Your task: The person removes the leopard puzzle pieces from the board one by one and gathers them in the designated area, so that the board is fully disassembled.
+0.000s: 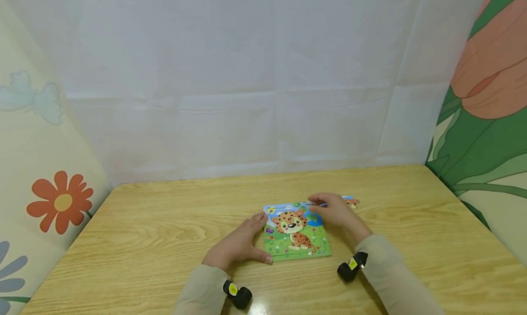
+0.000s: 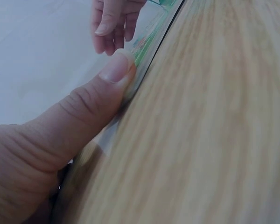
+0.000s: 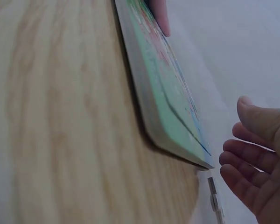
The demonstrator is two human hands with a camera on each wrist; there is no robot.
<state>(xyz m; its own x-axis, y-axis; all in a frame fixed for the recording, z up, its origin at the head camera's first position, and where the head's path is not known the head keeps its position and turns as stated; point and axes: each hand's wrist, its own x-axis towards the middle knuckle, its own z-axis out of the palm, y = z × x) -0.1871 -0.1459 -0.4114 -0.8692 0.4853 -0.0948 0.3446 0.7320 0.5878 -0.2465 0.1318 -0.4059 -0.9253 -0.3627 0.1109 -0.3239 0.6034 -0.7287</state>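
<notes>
A flat puzzle board [image 1: 280, 251] with a cartoon leopard, green grass and blue sky lies on the table. My left hand [image 1: 240, 242] spans its left side, thumb at the near left corner and fingers by the far left corner. In the left wrist view the straight thumb [image 2: 116, 70] presses the board's edge. My right hand [image 1: 335, 210] hovers at the far right corner, fingers loosely bent; in the right wrist view nothing shows between its fingers [image 3: 245, 151]. Just beyond it lies a colourful puzzle piece [image 1: 352, 201], partly hidden by that hand.
The wooden table [image 1: 164, 223] meets a white cloth backdrop [image 1: 206, 100] at its far edge. Panels painted with flowers stand on the left and right. Each wrist carries a small black camera, the left one [image 1: 238, 295] low over the table.
</notes>
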